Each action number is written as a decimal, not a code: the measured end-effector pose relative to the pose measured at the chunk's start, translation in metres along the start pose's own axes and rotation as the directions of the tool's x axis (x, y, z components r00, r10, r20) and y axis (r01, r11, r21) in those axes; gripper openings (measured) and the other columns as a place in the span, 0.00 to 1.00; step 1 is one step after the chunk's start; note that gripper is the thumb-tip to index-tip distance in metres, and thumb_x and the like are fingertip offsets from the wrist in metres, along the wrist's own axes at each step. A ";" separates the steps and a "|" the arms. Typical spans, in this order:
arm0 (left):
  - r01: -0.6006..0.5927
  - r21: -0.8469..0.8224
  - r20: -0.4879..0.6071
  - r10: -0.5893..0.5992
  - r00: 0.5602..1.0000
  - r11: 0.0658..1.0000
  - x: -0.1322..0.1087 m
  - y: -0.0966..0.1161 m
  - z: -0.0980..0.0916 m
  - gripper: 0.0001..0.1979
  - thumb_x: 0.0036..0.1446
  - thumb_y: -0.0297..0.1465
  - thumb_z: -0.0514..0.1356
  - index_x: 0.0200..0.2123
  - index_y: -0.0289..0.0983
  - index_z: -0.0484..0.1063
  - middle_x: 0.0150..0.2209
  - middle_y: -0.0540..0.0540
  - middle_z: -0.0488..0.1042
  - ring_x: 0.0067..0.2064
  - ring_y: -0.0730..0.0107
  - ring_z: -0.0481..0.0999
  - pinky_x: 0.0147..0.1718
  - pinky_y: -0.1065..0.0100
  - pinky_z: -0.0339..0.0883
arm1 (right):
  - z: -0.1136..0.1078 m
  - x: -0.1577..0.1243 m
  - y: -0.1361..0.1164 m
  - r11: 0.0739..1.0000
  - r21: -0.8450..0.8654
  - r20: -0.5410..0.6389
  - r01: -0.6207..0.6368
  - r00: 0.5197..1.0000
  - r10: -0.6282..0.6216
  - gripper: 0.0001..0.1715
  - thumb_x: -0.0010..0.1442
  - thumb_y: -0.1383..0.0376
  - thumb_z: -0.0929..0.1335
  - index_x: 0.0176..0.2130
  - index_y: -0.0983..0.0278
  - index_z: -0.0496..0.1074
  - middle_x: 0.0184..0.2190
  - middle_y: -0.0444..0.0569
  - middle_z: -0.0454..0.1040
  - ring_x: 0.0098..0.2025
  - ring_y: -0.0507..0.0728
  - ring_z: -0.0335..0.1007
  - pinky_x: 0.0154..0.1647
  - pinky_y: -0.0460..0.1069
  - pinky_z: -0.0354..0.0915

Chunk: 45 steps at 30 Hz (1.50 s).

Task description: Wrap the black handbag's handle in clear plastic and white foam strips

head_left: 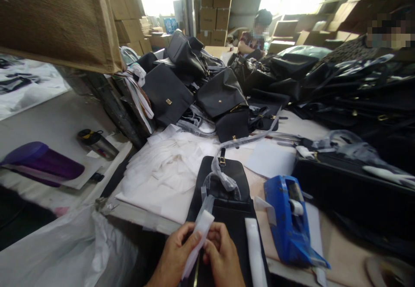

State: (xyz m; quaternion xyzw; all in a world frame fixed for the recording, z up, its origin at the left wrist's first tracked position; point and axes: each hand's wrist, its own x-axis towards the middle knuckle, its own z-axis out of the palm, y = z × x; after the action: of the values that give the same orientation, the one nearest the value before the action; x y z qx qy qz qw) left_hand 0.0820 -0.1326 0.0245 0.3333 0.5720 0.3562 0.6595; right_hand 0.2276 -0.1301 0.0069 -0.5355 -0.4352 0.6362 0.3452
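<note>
A black bag (223, 211) lies at the table's front edge, its flap end with a gold buckle pointing away from me. A strap in crinkled clear plastic (221, 175) trails over it. Above the bag, my left hand (178, 252) pinches a white translucent wrapping strip (204, 223), thumb on top. My right hand (222, 252) has its fingers curled against the same strip's right side. What the strip covers is hidden. A second white strip (254, 250) runs along the bag's right side.
A blue tape dispenser (287, 220) stands right of the bag. White sheets (168, 161) are heaped at left. Black bags (223, 90) pile up behind. A purple bottle (45, 164) and metal flask (97, 143) sit far left. A person (254, 38) works at the back.
</note>
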 end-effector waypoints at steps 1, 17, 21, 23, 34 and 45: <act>-0.004 -0.002 0.000 0.004 1.000 1.000 0.000 -0.002 0.000 0.23 0.59 0.46 0.61 0.47 0.34 0.73 0.37 0.43 0.77 0.37 0.62 0.75 0.36 0.68 0.67 | 0.000 0.000 0.000 1.000 0.014 -0.004 -0.006 1.000 0.006 0.07 0.59 0.66 0.64 0.40 0.63 0.68 0.31 0.47 0.74 0.27 0.54 0.70 0.26 0.46 0.65; -0.035 -0.058 -0.035 0.033 0.999 0.998 0.003 -0.008 0.002 0.24 0.56 0.50 0.62 0.41 0.34 0.74 0.33 0.45 0.76 0.33 0.64 0.73 0.34 0.69 0.67 | -0.009 -0.003 -0.013 0.999 -0.046 0.099 -0.006 0.995 0.011 0.11 0.63 0.59 0.63 0.43 0.63 0.66 0.32 0.48 0.74 0.29 0.54 0.72 0.30 0.47 0.67; -0.042 -0.033 -0.037 0.041 0.998 0.999 0.001 -0.003 0.001 0.24 0.56 0.50 0.61 0.44 0.35 0.74 0.33 0.45 0.76 0.33 0.63 0.74 0.35 0.68 0.66 | -0.013 -0.005 -0.024 0.999 -0.030 0.114 0.013 0.993 -0.009 0.20 0.65 0.54 0.61 0.51 0.63 0.62 0.32 0.48 0.75 0.28 0.54 0.73 0.29 0.47 0.68; -0.046 -0.020 -0.025 0.046 0.999 0.999 -0.001 0.000 0.000 0.24 0.57 0.49 0.61 0.45 0.35 0.73 0.35 0.44 0.76 0.34 0.63 0.74 0.36 0.68 0.67 | -0.013 -0.005 -0.028 0.999 -0.039 0.140 0.031 0.990 -0.025 0.21 0.66 0.52 0.61 0.51 0.63 0.61 0.31 0.47 0.75 0.27 0.54 0.73 0.28 0.47 0.67; -0.122 0.140 -0.007 0.124 0.992 0.983 -0.006 0.002 -0.001 0.21 0.62 0.49 0.55 0.44 0.36 0.71 0.39 0.44 0.76 0.43 0.60 0.73 0.43 0.68 0.66 | -0.011 -0.001 -0.041 0.980 -0.183 0.120 0.079 0.991 -0.057 0.20 0.67 0.50 0.60 0.46 0.63 0.62 0.23 0.44 0.73 0.22 0.53 0.71 0.23 0.44 0.63; -0.141 0.134 0.024 0.139 0.990 0.981 -0.003 -0.006 -0.004 0.21 0.63 0.47 0.55 0.46 0.36 0.72 0.39 0.44 0.76 0.43 0.59 0.74 0.42 0.68 0.67 | -0.010 0.000 -0.039 0.986 -0.145 0.133 0.085 0.989 -0.066 0.16 0.68 0.53 0.60 0.46 0.63 0.62 0.24 0.42 0.72 0.24 0.52 0.71 0.26 0.45 0.64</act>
State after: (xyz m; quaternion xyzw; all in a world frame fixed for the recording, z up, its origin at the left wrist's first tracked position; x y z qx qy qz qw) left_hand 0.0785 -0.1382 0.0211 0.4194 0.5652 0.3598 0.6125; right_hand 0.2366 -0.1135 0.0425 -0.5013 -0.5229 0.6211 0.2993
